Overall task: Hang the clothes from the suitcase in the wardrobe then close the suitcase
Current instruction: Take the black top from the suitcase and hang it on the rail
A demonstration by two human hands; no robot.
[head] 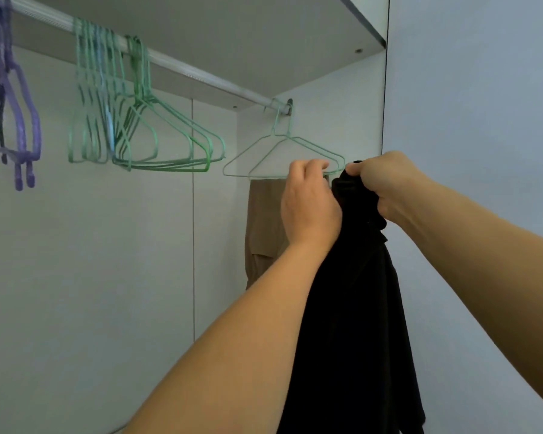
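The black garment (358, 292) hangs bunched at the rail's (182, 68) far right end, its top clenched in the right hand (386, 186), while the left hand (308, 202) grasps the pale green hanger's (264, 151) bar, likely steadying it for threading; a tan garment (264, 233) hangs behind.

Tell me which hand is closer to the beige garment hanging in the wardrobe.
Left. The left hand overlaps the beige garment's right edge; the right hand is farther right, beyond the black garment.

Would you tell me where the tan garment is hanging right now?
In the head view, the tan garment hangs at the rail's right end, just behind the left hand and beside the black garment.
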